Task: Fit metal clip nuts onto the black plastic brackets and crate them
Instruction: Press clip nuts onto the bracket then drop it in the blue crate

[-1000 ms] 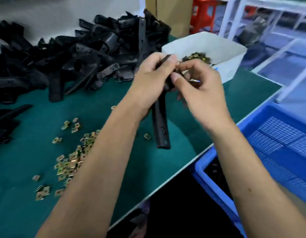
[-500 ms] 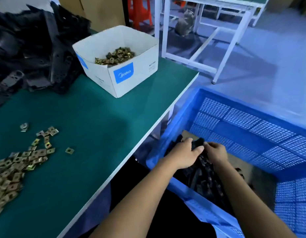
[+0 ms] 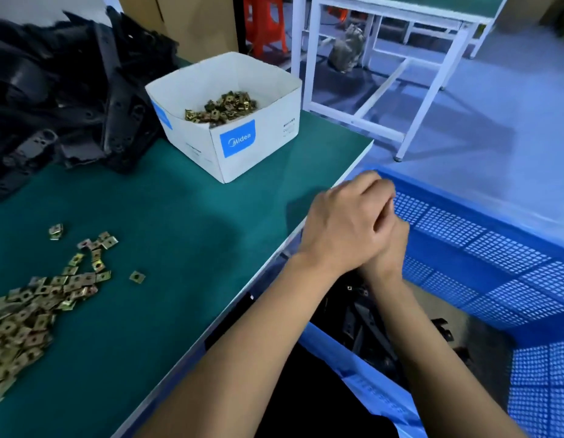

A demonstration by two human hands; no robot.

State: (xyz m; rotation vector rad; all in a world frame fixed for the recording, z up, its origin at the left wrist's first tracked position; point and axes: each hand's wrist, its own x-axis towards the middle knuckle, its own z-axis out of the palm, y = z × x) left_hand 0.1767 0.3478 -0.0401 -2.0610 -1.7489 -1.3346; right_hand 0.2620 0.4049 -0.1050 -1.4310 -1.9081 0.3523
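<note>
Since half a second ago both hands have risen out of the blue crate (image 3: 483,267) and now hang over its near-left corner, by the edge of the green table (image 3: 186,235). Head view: the left hand (image 3: 344,230) lies across the right hand (image 3: 389,248), fingers loosely curled; no part is seen between them. The right hand's fingers are mostly covered, so their state cannot be told. Fitted black brackets (image 3: 366,324) lie in the crate, below the fingers and apart from them. Loose clip nuts (image 3: 37,305) are scattered on the table well to the left of the fingers. Beyond the fingers stands a white box (image 3: 242,147) holding more clip nuts; left of it lies the pile of unfitted brackets (image 3: 69,99).
</note>
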